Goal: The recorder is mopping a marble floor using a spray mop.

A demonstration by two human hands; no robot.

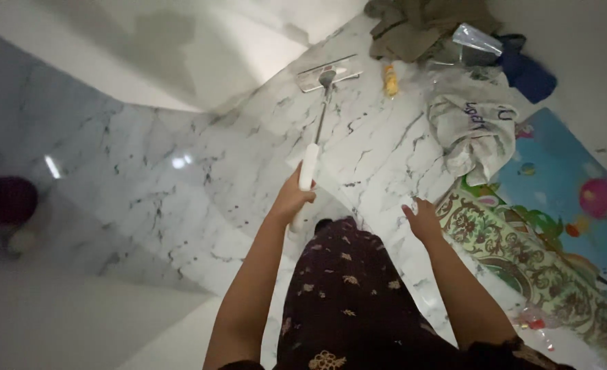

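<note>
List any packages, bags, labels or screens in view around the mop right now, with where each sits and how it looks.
White bag: crumpled on the marble floor right of the mop head, soft, white with dark printed lettering.
Clear plastic wrapper: top right, on the heap of dark cloth, shiny and see-through.
Small yellow item: on the floor beside the mop head; too blurred to say if it is a package.
No screens or signs.

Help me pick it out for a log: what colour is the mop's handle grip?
White grip, seen in the head view.
</note>
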